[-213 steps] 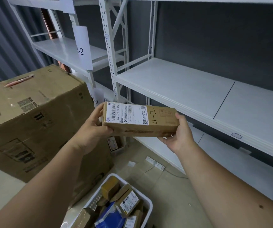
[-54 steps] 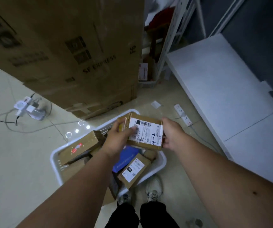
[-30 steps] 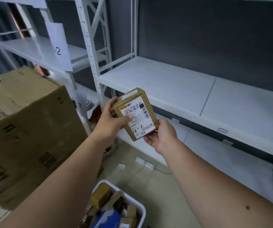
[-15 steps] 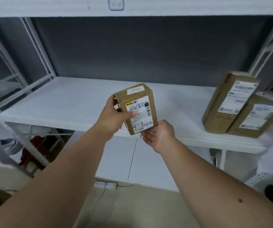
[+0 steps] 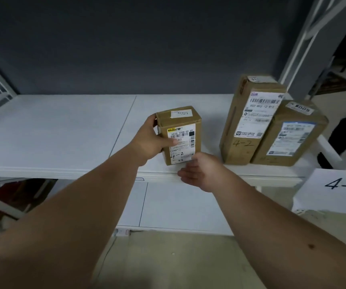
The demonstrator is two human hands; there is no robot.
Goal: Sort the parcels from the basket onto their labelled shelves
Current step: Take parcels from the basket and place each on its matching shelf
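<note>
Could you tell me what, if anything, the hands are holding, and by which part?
The left hand grips the small parcel by its left side, thumb across the label. The right hand holds nothing.

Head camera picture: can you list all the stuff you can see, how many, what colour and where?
small parcel: one, brown with a white label marked 4-2, upright near the front edge of the shelf.
tall parcel: one, brown, marked 4-2, upright at the shelf's right.
short parcel: one, brown, white label, touching the tall parcel's right side.
shelf: one, white, across the middle.
lower shelf: one, white, underneath.
paper sign: one, white, reads 4-2, far right.
power strip: one, white, on the floor.
left hand: grips the small parcel's left side.
right hand: fingertips at the small parcel's bottom corner.
</note>
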